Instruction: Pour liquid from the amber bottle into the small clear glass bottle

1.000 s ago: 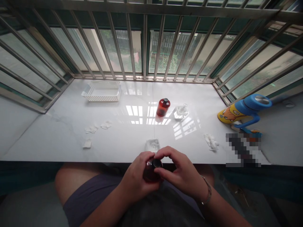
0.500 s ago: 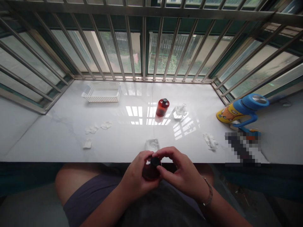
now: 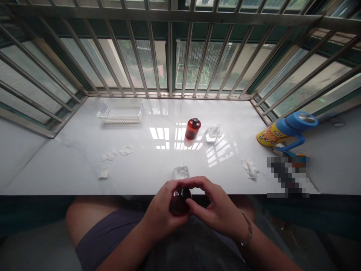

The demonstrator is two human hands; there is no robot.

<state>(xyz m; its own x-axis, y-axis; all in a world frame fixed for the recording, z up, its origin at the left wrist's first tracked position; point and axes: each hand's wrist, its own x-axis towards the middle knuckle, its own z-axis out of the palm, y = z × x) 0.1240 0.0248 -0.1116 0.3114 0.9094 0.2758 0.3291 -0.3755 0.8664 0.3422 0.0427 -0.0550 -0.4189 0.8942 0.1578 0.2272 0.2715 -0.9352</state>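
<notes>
My left hand [image 3: 162, 212] is wrapped round a small dark red bottle [image 3: 176, 203] held over my lap, just below the sill's front edge. My right hand [image 3: 216, 209] pinches the bottle's black cap [image 3: 186, 193] with thumb and fingers. A small clear square dish [image 3: 181, 172] sits on the white sill right above my hands. Farther back stand a second red bottle with a black cap [image 3: 193, 128] and a clear glass container [image 3: 213, 133] beside it.
A white plastic basket [image 3: 120, 111] sits at the back left. White cotton pieces [image 3: 114, 155] lie left, and another wad [image 3: 249, 168] lies right. A blue and yellow flask [image 3: 286, 132] lies on its side at the right. Metal window bars [image 3: 169, 49] close off the back.
My hands and the bottle stay in nearly the same spot. The fingers of my right hand have shifted slightly round the cap.
</notes>
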